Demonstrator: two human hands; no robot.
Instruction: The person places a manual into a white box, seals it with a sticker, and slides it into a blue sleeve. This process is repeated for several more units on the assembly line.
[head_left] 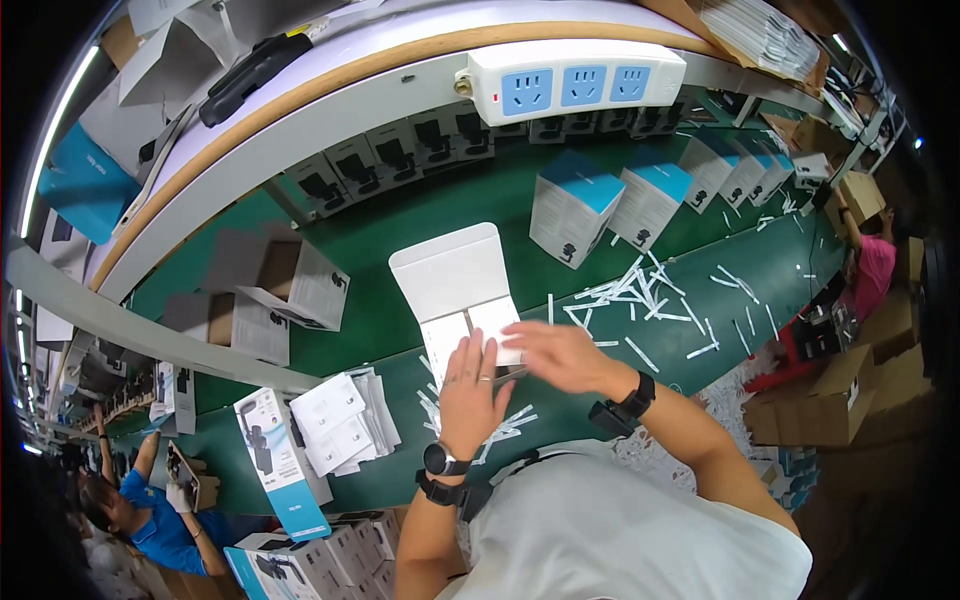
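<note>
A white carton (450, 268) stands on the green bench in front of me, its large lid flap raised on the far side. Its two smaller inner flaps are folded inward, with a narrow brownish gap between them. My left hand (468, 395) lies over the carton's near left part, fingers stretched out. My right hand (562, 352) is at the near right part, with its fingers extended over the inner flap and slightly blurred. Neither hand shows anything in its grip. Both hands hide the carton's near edge, where a dark opening shows below the right fingers.
White paper strips (640, 290) litter the bench at right. Leaflets (340, 425) lie beside a white-and-blue box (265, 440) at left. Closed blue-topped boxes (575, 205) stand behind; open boxes (295, 280) lie far left. A power strip (580, 82) hangs overhead. Co-workers (165, 515) occupy both sides.
</note>
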